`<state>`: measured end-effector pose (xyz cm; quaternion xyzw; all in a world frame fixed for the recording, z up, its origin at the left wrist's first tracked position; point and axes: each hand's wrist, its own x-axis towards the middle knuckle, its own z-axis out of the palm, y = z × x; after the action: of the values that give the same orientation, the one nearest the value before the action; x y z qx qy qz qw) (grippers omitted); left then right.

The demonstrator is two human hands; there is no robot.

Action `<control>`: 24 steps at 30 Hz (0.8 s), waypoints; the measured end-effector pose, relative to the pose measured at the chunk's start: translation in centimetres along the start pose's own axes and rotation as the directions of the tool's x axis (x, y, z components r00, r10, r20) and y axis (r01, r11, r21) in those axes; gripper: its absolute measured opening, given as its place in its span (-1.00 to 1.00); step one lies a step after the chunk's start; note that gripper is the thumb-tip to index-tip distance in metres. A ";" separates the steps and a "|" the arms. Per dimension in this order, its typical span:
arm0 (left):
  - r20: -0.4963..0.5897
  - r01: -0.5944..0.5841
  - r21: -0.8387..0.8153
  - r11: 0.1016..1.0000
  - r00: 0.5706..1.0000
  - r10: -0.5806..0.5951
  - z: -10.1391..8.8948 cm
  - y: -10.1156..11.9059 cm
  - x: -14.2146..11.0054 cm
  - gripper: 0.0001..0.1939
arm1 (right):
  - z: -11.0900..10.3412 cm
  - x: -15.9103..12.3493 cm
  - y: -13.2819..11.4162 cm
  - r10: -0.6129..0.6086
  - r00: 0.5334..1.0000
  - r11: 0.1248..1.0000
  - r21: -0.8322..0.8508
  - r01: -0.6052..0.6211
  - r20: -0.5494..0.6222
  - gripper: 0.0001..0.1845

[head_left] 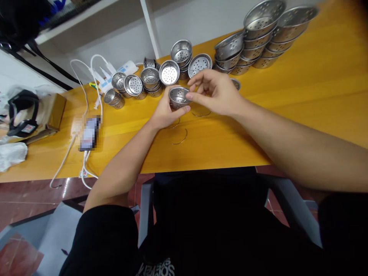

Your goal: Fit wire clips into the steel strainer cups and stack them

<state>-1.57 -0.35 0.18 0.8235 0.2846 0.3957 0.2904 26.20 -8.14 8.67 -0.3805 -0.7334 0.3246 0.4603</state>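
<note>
A small perforated metal cup (pixel 178 100) is held above the table by my left hand (pixel 165 111), whose thumb and fingers wrap around its side. My right hand (pixel 215 92) is at the cup's right rim, thumb tip touching or nearly touching it and fingers curled. Whatever lies between those fingers, if anything, is too small to make out. On the table below are thin curved wires: one wire (pixel 184 138) near the front, another wire (pixel 202 115) under my right hand. Part of another metal piece (pixel 236 84) shows behind my right wrist.
Stacks of perforated metal cups (pixel 151 78) line the table's back, with larger stacks (pixel 258 42) at the right. Left of me lie a phone (pixel 89 134), white cables (pixel 69 153) and a power strip (pixel 106 82). A cardboard box (pixel 54 113) carries a black headset (pixel 24 111).
</note>
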 end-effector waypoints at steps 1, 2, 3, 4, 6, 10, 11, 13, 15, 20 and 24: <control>-0.014 0.006 0.006 1.000 1.000 -0.006 -0.2 -0.1 0.1 0.17 | -0.1 0.0 0.1 -0.039 0.999 0.998 -0.040 0.039 -0.013 -0.27; -0.026 0.004 0.008 1.000 1.000 -0.004 -0.3 -0.2 0.1 0.19 | -0.2 -0.1 0.2 -0.072 0.997 0.994 -0.083 0.071 -0.014 -0.32; -0.036 -0.006 0.007 1.000 0.999 0.006 -0.5 -0.3 0.2 0.19 | -0.4 -0.1 0.2 -0.093 0.996 0.989 -0.120 0.091 -0.005 -0.37; -0.042 -0.020 0.003 1.000 0.999 0.021 -0.6 -0.4 0.2 0.20 | -0.5 -0.2 0.2 -0.102 0.995 0.984 -0.146 0.103 0.008 -0.42; -0.041 -0.042 -0.003 0.999 0.998 0.042 -0.7 -0.6 0.2 0.19 | -0.6 -0.3 0.1 -0.103 0.994 0.981 -0.161 0.107 0.030 -0.49; -0.025 -0.036 0.007 0.999 0.999 0.036 -0.8 -0.7 0.1 0.17 | -0.6 -0.5 -0.3 -0.079 0.995 0.977 -0.193 0.090 0.064 -0.63; -0.023 -0.035 0.010 0.999 0.999 0.036 -0.9 -0.7 0.0 0.17 | -0.5 -0.4 -0.3 -0.062 0.995 0.975 -0.208 0.076 0.075 -0.66; -0.016 -0.044 0.015 0.999 0.999 0.044 -1.0 -0.7 0.0 0.17 | -0.4 -0.4 -0.2 -0.038 0.994 0.971 -0.231 0.060 0.098 -0.69; -0.008 -0.059 0.020 0.998 0.998 0.059 -1.0 -0.7 0.0 0.17 | -0.2 -0.3 0.1 -0.049 0.992 0.970 -0.230 0.075 0.116 -0.70; 0.003 -0.069 0.017 0.997 0.998 0.069 -0.8 -0.6 -0.1 0.13 | 0.7 -0.2 1.1 -0.072 0.984 0.969 -0.221 0.108 0.164 -0.65; 0.011 -0.061 -0.003 0.998 0.998 0.061 -0.6 -0.5 -0.2 0.12 | 1.2 -0.4 1.7 -0.098 0.975 0.966 -0.217 0.142 0.199 -0.61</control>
<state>-2.34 -0.01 0.04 0.8335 0.2574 0.4003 0.2809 25.69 -7.81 6.68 -0.3539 -0.8276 0.2432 0.3615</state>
